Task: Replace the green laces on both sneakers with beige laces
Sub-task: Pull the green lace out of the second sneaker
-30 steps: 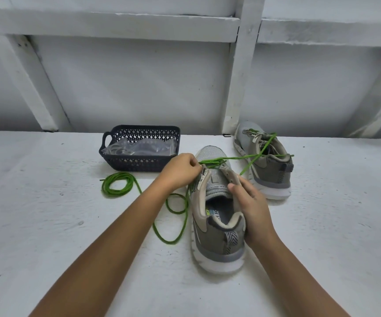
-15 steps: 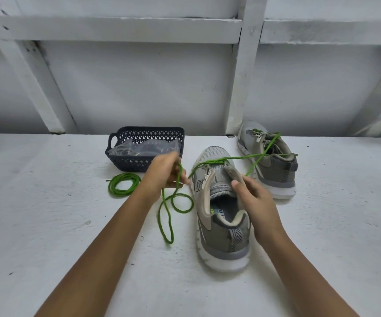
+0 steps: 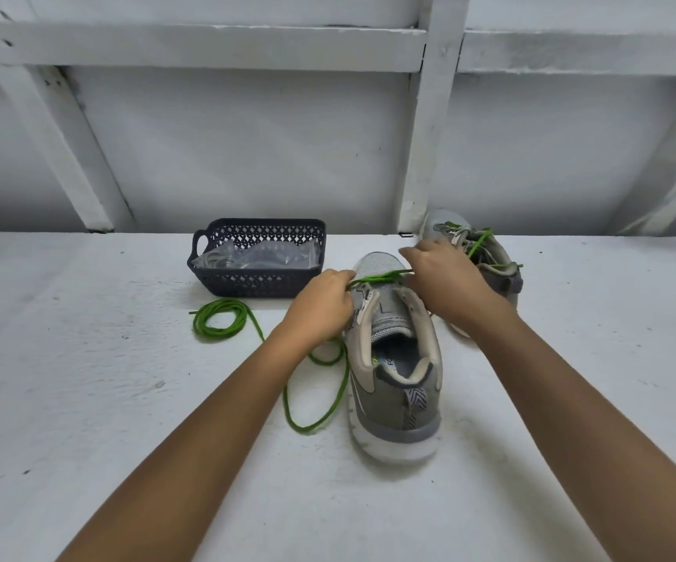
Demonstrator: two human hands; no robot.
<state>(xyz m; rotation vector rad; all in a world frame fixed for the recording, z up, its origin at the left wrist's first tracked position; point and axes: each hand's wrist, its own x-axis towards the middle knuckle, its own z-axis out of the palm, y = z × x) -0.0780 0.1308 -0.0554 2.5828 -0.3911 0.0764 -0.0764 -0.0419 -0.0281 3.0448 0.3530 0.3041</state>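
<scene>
left grip (image 3: 322, 304): curled, pinching the green lace (image 3: 381, 275) at the toe-end eyelets of the near sneaker (image 3: 393, 379), knuckles against the shoe's left flank
right grip (image 3: 446, 283): over the shoe's right eyelet row, fingers pointing across toward the left grip. The lace runs straight between the two grips and ends under the right fingers; can't tell if they pinch it or only touch it
near sneaker: upright on the tabletop (image 3: 85, 399), heel toward the camera, toe end under both grips, upper eyelets bare, tongue exposed
lace slack drops below the left grip, makes a long loop on the tabletop beside the left forearm, then runs out to a loose coil well left of that grip
far sneaker (image 3: 502, 277): just behind the right grip, partly hidden by it, second green lace (image 3: 478, 245) loose across its throat
dark basket (image 3: 259, 283): beyond and left of the left grip, near the coil, holds a clear plastic bag (image 3: 255, 257); bag contents not readable
</scene>
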